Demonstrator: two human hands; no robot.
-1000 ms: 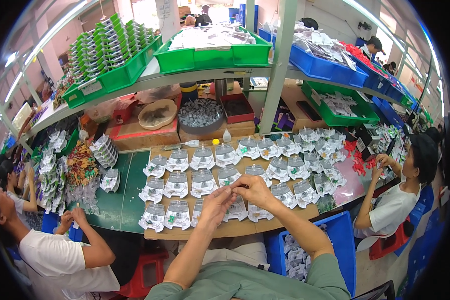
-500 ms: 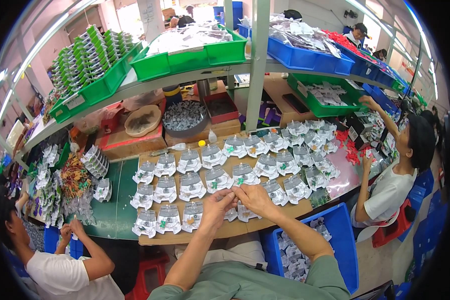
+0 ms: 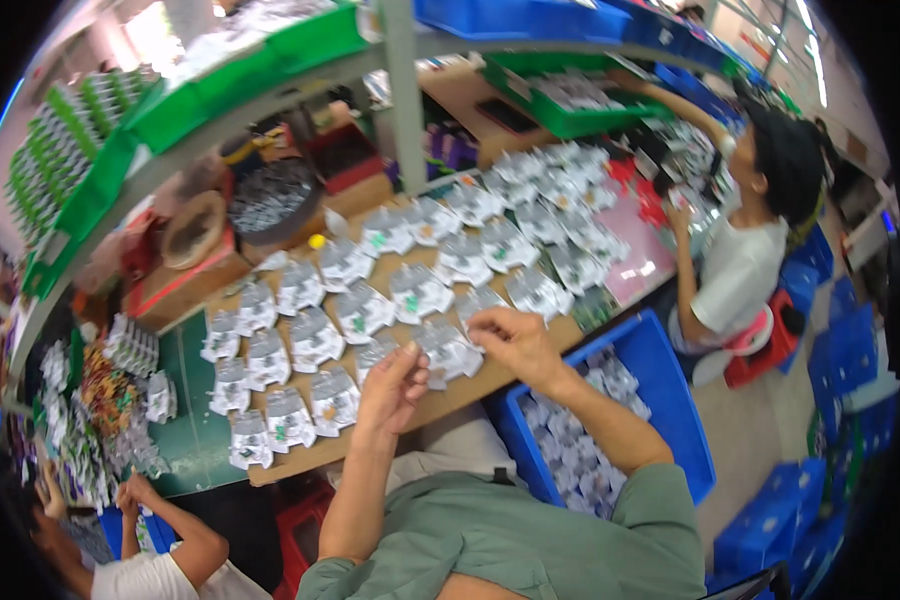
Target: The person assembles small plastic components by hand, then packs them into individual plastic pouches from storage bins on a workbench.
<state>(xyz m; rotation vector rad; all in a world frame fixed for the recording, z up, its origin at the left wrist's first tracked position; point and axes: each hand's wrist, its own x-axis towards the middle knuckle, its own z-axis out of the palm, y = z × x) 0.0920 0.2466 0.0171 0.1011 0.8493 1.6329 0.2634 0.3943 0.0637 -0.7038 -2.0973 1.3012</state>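
Across the desk [image 3: 192,430] lie rows of grey-white plastic housings [image 3: 418,292]. Left hand [image 3: 392,388] and right hand [image 3: 522,347] curl above, whatever the fingers grasp unclear; fine handwork seems underway, calling next for careful aim.

We see white-and-grey parts [image 3: 418,293], several flecked with green, and a tan board [image 3: 312,457]; the tabletop [image 3: 195,432] is dark green, the bin [image 3: 662,380] blue, the cap [image 3: 317,241] yellow, the loose pieces [image 3: 650,206] red, the shirt [image 3: 540,530] grey-green.

Pale plastic housings [image 3: 365,312], set in rows (some with green bits [image 3: 412,303]), on cardboard [image 3: 318,449]
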